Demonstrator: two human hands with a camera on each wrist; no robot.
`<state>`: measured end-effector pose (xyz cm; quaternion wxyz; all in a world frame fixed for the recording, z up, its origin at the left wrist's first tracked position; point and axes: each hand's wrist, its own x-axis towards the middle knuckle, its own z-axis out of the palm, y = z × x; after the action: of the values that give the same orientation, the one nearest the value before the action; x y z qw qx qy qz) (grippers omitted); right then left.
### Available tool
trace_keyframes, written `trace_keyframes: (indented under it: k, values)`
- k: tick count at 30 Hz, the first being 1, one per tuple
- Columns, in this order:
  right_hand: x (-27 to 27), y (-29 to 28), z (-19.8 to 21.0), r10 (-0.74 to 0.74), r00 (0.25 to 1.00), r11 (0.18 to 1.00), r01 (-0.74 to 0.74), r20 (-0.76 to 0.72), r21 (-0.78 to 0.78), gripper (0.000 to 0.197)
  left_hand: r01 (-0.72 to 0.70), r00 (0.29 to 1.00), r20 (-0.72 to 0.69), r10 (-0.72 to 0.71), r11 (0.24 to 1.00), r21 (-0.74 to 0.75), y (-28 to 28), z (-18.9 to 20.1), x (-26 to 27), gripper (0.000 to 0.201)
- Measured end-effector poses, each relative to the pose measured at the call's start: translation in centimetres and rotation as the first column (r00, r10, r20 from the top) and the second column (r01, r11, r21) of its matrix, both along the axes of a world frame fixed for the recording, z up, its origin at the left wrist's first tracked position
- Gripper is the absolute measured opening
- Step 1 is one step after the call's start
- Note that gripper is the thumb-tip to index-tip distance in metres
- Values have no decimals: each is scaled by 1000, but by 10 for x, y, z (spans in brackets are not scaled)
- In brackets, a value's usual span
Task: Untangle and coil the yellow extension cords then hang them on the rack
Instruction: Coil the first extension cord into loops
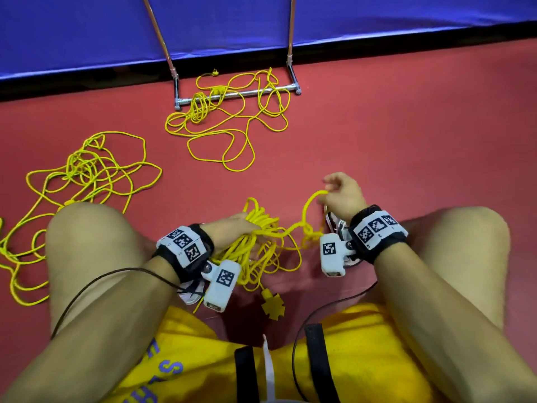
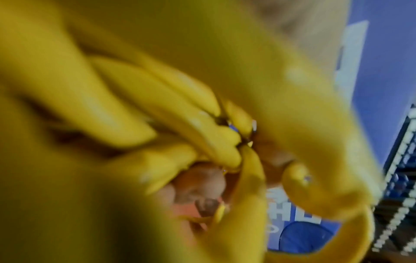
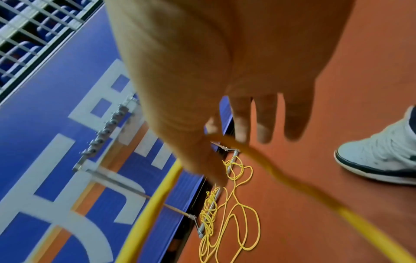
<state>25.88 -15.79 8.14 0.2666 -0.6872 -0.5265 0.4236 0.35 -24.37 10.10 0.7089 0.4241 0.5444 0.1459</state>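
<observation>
A red floor [image 1: 406, 126] fills most of the head view. At twelve o'clock a blue banner [image 1: 377, 16] with a black lower edge runs across; the right wrist view shows large white letters [image 3: 67, 160] on it and blue seats [image 3: 20, 49] behind railings. At six o'clock, yellow shorts [image 1: 360, 338]. A white sneaker [image 3: 382, 160] rests at three o'clock

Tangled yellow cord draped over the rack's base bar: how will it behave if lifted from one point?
Probably floppy: the cord lies in loose loops. It likely snags, since strands cross the rack base bar. The knotted clump would probably rise as one mass.
</observation>
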Motion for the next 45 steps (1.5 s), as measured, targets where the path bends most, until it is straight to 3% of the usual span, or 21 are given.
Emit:
trace_keyframes:
  k: [2,5,7,8,11,12,14,16,20,24,27,29,32,35,37,40,43,45]
  values:
    - [-2,-6,2,203,979,972,-204,-15,-117,60,-70,994,81,77,994,-88,0,2,3,55]
    - [-14,-19,14,373,922,912,-344,105,-223,61,-85,975,189,120,979,-186,0,15,9,39]
    - [-28,-31,23,347,937,936,-342,53,-81,37,-98,963,218,157,961,-258,1,21,13,38]
    - [-36,-38,29,328,941,945,-327,-89,21,24,-114,958,223,181,952,-286,1,23,15,37]
    - [-60,-62,46,367,830,924,-377,-421,63,32,-167,933,260,250,938,-303,2,36,24,23]
    - [-65,-68,46,415,800,898,-436,-434,55,35,-210,923,258,286,935,-284,4,40,24,18]
    - [-71,-79,37,569,779,819,-566,-264,96,41,-354,878,240,413,900,-253,9,43,22,12]
    - [-72,-82,26,617,784,782,-601,-69,168,48,-530,793,220,568,821,-212,17,39,19,5]
    - [-78,-79,21,467,868,853,-392,-167,345,34,-865,460,226,859,491,-107,35,24,-4,11]
    - [-78,-82,17,401,898,894,-340,-182,293,32,-942,194,383,903,280,-183,48,35,-26,18]
    - [-72,-74,10,330,939,938,-315,-97,143,35,-935,59,505,861,225,-273,49,49,-38,16]
    - [-64,-67,9,274,961,961,-275,24,40,40,-906,70,562,824,288,-310,45,57,-46,31]
    - [-49,-56,3,214,960,974,-196,180,-112,53,-864,155,630,761,413,-287,37,65,-54,59]
    - [-35,-47,3,176,956,972,-132,234,-194,57,-796,249,688,681,548,-255,32,67,-61,71]
    - [-30,-44,7,183,937,967,-116,297,-228,51,-766,278,701,656,592,-250,28,65,-61,70]
    - [-30,-46,10,209,928,966,-146,308,-215,38,-808,234,710,664,539,-237,26,67,-50,62]
    - [-35,-46,5,283,912,959,-268,297,-90,16,-881,87,679,729,374,-289,32,64,-50,48]
    - [-37,-47,7,346,894,931,-364,284,11,26,-922,28,645,764,270,-279,37,63,-53,28]
